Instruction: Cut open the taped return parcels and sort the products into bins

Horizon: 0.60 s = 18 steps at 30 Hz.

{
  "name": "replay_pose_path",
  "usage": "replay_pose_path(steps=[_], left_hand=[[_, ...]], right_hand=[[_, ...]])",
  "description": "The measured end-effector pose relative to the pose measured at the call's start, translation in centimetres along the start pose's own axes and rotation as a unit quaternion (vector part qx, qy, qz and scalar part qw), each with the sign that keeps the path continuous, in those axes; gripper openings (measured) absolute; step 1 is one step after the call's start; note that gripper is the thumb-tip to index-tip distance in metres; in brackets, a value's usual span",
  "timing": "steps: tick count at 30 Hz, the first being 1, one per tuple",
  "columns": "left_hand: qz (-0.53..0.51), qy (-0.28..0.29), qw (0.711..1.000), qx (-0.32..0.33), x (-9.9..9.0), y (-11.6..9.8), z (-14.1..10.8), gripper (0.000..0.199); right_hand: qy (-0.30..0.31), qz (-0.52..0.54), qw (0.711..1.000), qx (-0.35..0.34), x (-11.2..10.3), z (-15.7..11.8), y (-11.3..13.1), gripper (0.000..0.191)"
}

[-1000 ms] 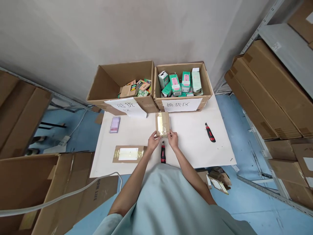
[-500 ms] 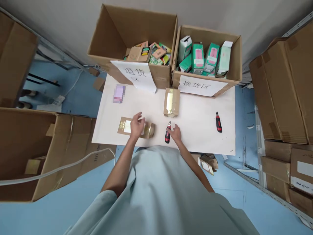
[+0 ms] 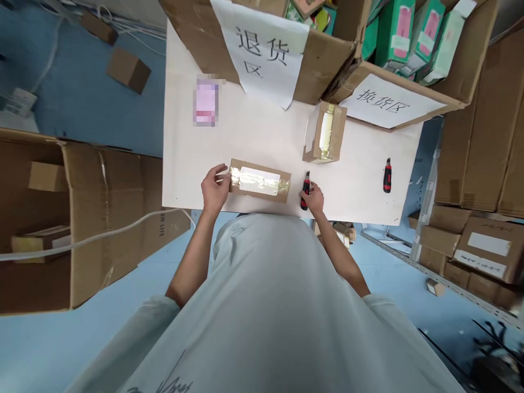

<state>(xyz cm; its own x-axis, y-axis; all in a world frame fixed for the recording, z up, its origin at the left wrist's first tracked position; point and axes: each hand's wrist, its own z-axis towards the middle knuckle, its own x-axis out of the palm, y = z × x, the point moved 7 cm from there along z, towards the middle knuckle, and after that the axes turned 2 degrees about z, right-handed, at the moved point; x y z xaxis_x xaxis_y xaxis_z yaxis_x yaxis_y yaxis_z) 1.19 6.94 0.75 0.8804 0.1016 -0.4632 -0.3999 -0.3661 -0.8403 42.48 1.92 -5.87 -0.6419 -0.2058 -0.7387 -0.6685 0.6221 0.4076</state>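
Observation:
A long cardboard box, sealed with shiny yellowish tape and bearing a white label, lies flat near the table's front edge. My left hand is at its left end, fingers curled and thumb against the edge. To the right of the box, my right hand has its fingers closed round a red and black utility knife, its tip pointing away from me. A second taped box stands farther back, by the large cartons. Another red and black knife lies at the right side, touched by neither hand.
Two large cartons with handwritten paper signs stand along the back, holding small packages and green boxes. A blurred pink-purple item lies at the table's left. An open carton and white cable are left; stacked cartons stand right.
My view has tilted down and closer. My left hand has moved from above the long box to its left end. My right hand, earlier beside the utility knife, has closed on it.

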Motion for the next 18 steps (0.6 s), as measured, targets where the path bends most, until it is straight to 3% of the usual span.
replay_pose_path(steps=[5, 9, 14, 18], left_hand=[[-0.03, 0.067, 0.997, 0.014, -0.4, 0.3, -0.3, 0.035], [-0.034, 0.129, 0.99, 0.04, -0.7, 0.2, 0.3, 0.027], [-0.035, 0.196, 0.978, 0.055, -0.8, 0.5, 1.2, 0.025], [-0.037, 0.205, 0.976, 0.058, -0.6, 0.9, 1.4, 0.026]], right_hand=[[0.025, 0.2, 0.979, -0.014, -1.7, -2.3, 1.8, 0.052], [0.073, 0.259, 0.962, -0.05, -3.4, -5.4, 5.9, 0.052], [0.139, 0.104, 0.967, -0.186, -3.1, -9.5, 14.5, 0.062], [0.167, -0.109, 0.933, -0.3, -0.9, -12.2, 21.0, 0.052]])
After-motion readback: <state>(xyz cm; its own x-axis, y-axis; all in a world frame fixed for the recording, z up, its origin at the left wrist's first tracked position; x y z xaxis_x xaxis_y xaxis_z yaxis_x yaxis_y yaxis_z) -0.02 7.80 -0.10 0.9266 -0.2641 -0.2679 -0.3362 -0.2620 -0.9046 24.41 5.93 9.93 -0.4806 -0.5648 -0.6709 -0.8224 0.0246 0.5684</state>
